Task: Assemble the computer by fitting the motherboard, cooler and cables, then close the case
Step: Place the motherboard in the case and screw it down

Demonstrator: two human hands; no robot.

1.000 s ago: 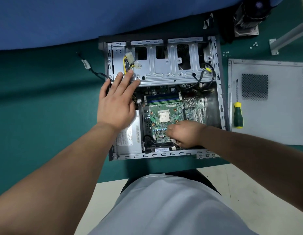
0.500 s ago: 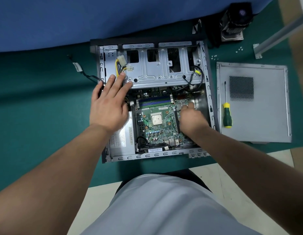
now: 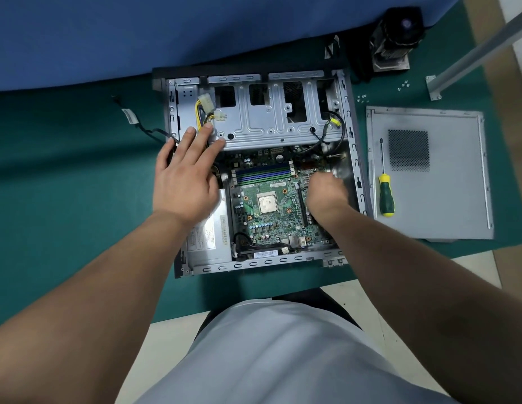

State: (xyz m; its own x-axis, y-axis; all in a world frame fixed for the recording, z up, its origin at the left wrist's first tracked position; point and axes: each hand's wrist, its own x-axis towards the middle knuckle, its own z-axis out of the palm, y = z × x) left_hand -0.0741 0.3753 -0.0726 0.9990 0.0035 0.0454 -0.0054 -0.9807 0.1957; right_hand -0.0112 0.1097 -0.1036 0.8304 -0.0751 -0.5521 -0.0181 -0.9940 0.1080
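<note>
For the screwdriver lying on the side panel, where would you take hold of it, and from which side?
Grip the screwdriver by its thick green and yellow handle, the end nearer the person, coming down from above. It lies flat on the side panel with its thin shaft pointing away, and the panel around it is bare. The right hand, inside the case, is probably the closer one.

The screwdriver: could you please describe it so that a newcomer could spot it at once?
Look right of the open computer case to the grey side panel lying flat on the green mat. The screwdriver lies on that panel's left part, shaft pointing away from the person; its green-and-yellow handle is the only bright thing there.
</note>
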